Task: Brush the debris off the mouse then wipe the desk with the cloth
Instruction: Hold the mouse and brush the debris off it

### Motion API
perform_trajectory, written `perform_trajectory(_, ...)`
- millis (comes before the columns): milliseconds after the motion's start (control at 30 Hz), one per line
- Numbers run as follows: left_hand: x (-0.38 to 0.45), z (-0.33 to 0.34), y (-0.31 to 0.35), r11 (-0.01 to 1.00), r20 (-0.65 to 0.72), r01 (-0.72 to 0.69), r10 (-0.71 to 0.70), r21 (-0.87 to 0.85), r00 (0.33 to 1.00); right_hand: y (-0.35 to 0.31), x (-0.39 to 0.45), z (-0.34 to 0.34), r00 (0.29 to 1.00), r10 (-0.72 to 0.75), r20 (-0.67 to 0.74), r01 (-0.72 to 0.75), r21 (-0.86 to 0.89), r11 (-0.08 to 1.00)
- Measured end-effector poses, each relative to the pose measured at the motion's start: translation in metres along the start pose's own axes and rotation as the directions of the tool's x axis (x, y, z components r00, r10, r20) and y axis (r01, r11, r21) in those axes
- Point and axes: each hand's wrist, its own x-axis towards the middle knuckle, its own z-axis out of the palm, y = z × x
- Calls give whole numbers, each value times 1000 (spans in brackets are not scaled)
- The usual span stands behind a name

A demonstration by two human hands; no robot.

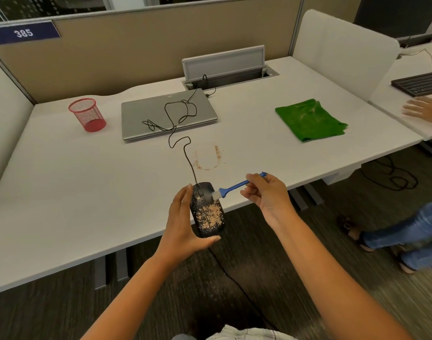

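My left hand (185, 222) gripped the debris-covered mouse (207, 209); my right hand (264, 192) pinched the brush (234, 187). The cloth (308, 120) beyond the mouse lay unused on the bench (87, 180).

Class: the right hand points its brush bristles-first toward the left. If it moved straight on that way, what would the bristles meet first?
The mouse held by the left hand; the brush bristles look already at its debris-covered top, though depth is uncertain.

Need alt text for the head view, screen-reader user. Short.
A left hand holds a black mouse speckled with tan debris at the edge of a white desk, while the right hand sets a small blue brush against it. Further back lie a debris outline, a closed laptop, a red mesh cup and a green cloth.
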Motion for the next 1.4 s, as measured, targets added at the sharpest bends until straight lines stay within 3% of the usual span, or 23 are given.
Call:
perform_trajectory(200, 1, 0, 0, 1000, 6, 21, -21, -5, 1000, 2, 0, 6, 999, 8, 35, -8, -28, 1000)
perform_trajectory(833, 12, 3, -1, 999, 1, -41, 41, 2, 999, -1, 6, -19, 997, 81, -3, -80, 126, 989)
perform_trajectory(1400, 8, 8, 2, 1000, 5, -30, 30, -10, 1000, 4, 0, -19, 996, 93, 12, -94, 80, 992)
